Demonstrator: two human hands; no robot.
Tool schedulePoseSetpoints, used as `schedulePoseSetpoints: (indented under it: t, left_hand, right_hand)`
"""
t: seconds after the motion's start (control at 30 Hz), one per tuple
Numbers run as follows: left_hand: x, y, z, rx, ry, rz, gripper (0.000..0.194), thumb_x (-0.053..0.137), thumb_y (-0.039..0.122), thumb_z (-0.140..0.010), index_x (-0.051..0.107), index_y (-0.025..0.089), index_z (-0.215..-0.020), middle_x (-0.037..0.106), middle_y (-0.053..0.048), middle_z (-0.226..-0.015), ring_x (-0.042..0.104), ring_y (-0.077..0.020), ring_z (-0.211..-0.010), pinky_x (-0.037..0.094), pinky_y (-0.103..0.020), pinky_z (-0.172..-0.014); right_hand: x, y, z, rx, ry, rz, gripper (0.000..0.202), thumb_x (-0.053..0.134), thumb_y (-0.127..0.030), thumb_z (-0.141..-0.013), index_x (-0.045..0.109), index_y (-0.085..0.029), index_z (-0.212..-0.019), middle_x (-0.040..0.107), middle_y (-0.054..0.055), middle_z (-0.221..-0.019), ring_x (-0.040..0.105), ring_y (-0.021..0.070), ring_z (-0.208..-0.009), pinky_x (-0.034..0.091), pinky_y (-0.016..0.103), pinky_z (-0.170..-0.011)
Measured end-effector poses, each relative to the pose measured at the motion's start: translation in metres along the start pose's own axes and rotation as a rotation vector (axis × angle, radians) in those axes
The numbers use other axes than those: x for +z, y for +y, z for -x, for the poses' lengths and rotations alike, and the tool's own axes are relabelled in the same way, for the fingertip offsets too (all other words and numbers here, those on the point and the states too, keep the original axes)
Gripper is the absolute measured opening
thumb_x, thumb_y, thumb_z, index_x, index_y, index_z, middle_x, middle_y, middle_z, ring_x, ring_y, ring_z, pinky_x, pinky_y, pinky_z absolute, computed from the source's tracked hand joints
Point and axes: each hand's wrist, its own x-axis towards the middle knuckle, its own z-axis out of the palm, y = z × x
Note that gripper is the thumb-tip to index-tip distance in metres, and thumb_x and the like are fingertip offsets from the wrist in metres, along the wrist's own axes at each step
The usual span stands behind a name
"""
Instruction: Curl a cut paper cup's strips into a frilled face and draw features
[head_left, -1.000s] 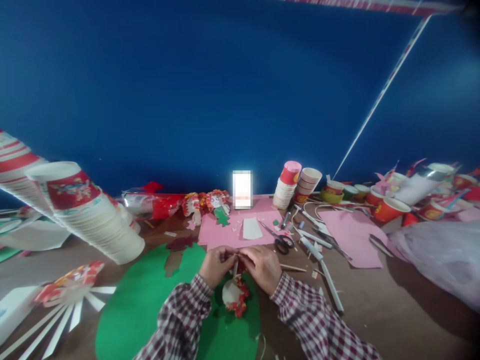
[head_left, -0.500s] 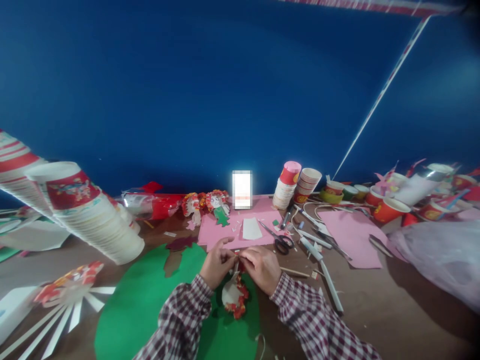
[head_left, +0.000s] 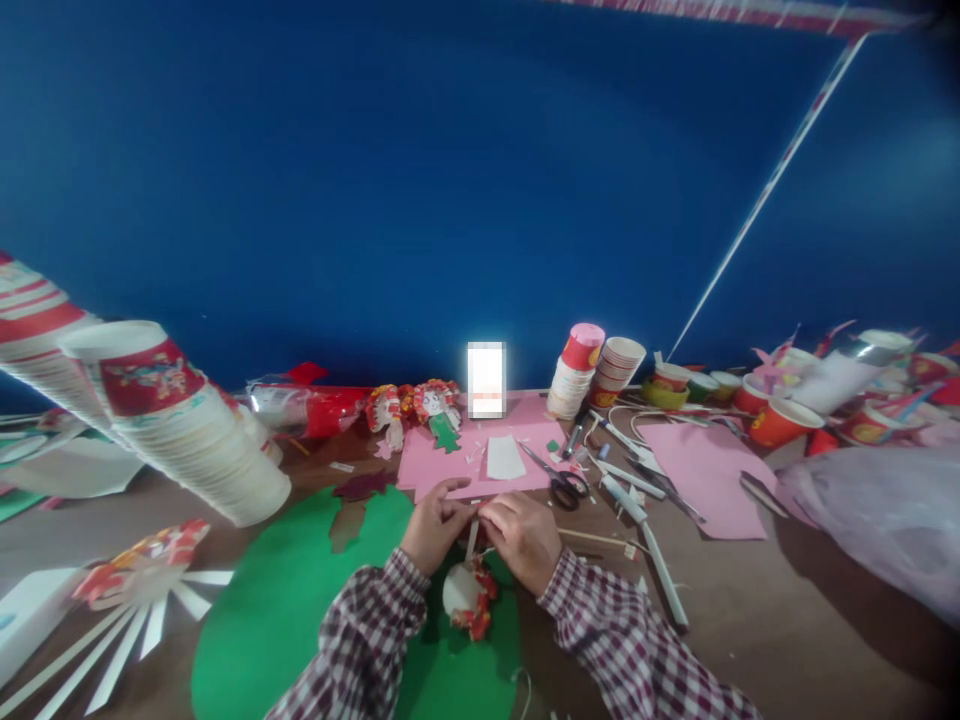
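Observation:
My left hand [head_left: 435, 528] and my right hand [head_left: 523, 535] meet fingertip to fingertip above the green paper [head_left: 285, 620]. Both pinch the end of a thin white strip that belongs to a cut paper cup piece [head_left: 460, 592]. That piece has a round whitish base and curled red and orange edges, and it lies just below my hands on the green paper. The strip runs up from the base to my fingers. Fingertips hide its exact end.
Black scissors [head_left: 564, 484] and a white card [head_left: 505, 458] lie ahead on pink paper. A glue gun [head_left: 637, 515] rests at right. Tall cup stacks [head_left: 187, 430] lean at left, near a fringed cup piece [head_left: 142, 575]. A plastic bag [head_left: 885, 520] sits far right.
The pinched strip now shows more plainly below my fingers. My hands have hardly moved, and the whole view has shifted slightly.

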Motion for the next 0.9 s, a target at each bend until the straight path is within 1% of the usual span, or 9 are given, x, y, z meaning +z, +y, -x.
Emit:
schedulePoseSetpoints:
  t: [0.1, 0.27, 0.47, 0.63, 0.73, 0.83, 0.9]
  left_hand:
    - [-0.001, 0.000, -0.001, 0.016, 0.020, -0.008, 0.046, 0.058, 0.033, -0.071, 0.045, 0.010, -0.108, 0.053, 0.007, -0.047, 0.047, -0.0080, -0.044, 0.037, -0.018, -0.045]
    - [-0.003, -0.001, -0.002, 0.000, 0.005, 0.016, 0.046, 0.059, 0.032, -0.069, 0.045, 0.010, -0.107, 0.060, 0.003, -0.055, 0.052, -0.0100, -0.049, 0.039, -0.021, -0.049]
    - [-0.004, -0.007, -0.003, -0.002, -0.011, 0.098, 0.049, 0.062, 0.026, -0.067, 0.042, 0.011, -0.109, 0.062, 0.001, -0.063, 0.054, -0.0103, -0.057, 0.041, -0.021, -0.055]
    - [-0.003, -0.009, -0.004, -0.004, -0.024, 0.128, 0.053, 0.062, 0.022, -0.066, 0.037, 0.012, -0.112, 0.060, 0.001, -0.066, 0.054, -0.0096, -0.059, 0.041, -0.020, -0.056]
    - [-0.003, -0.008, -0.004, -0.012, -0.012, 0.133, 0.056, 0.063, 0.020, -0.065, 0.035, 0.014, -0.113, 0.056, 0.001, -0.073, 0.054, -0.0082, -0.058, 0.042, -0.020, -0.055]
    - [-0.004, -0.006, -0.004, -0.017, 0.005, 0.123, 0.054, 0.063, 0.018, -0.063, 0.037, 0.017, -0.111, 0.049, 0.003, -0.080, 0.052, -0.0042, -0.053, 0.040, -0.017, -0.050]
    - [-0.004, -0.006, -0.005, -0.018, 0.004, 0.112, 0.052, 0.062, 0.016, -0.063, 0.039, 0.017, -0.110, 0.047, 0.003, -0.082, 0.051, -0.0029, -0.052, 0.041, -0.017, -0.050]
  right_hand:
    - [0.000, 0.001, 0.000, 0.023, -0.014, -0.007, 0.016, 0.042, -0.023, -0.086, 0.059, -0.021, -0.084, 0.060, 0.001, -0.079, 0.052, 0.0140, -0.078, 0.036, 0.023, -0.068]
    - [0.000, 0.002, 0.000, 0.055, -0.034, -0.015, 0.021, 0.038, -0.027, -0.089, 0.059, -0.021, -0.085, 0.060, 0.001, -0.079, 0.053, 0.0133, -0.077, 0.036, 0.023, -0.068]
    - [0.000, 0.001, -0.001, 0.042, -0.025, -0.045, 0.020, 0.039, -0.027, -0.088, 0.058, -0.022, -0.091, 0.061, 0.002, -0.082, 0.053, 0.0139, -0.080, 0.036, 0.023, -0.071]
    - [0.001, 0.002, 0.000, 0.051, -0.015, -0.080, 0.019, 0.039, -0.027, -0.088, 0.056, -0.023, -0.095, 0.061, 0.001, -0.087, 0.053, 0.0140, -0.082, 0.037, 0.023, -0.072]
    - [0.001, 0.002, 0.000, 0.055, -0.006, -0.100, 0.019, 0.040, -0.026, -0.088, 0.055, -0.023, -0.098, 0.061, 0.001, -0.090, 0.053, 0.0139, -0.084, 0.037, 0.023, -0.074]
    - [0.000, 0.001, 0.000, 0.054, -0.007, -0.106, 0.017, 0.041, -0.025, -0.087, 0.057, -0.023, -0.094, 0.062, 0.001, -0.087, 0.054, 0.0140, -0.082, 0.037, 0.023, -0.072]
    - [0.000, 0.001, 0.000, 0.047, -0.014, -0.106, 0.015, 0.043, -0.023, -0.086, 0.058, -0.023, -0.091, 0.062, 0.001, -0.085, 0.054, 0.0140, -0.081, 0.037, 0.023, -0.071]
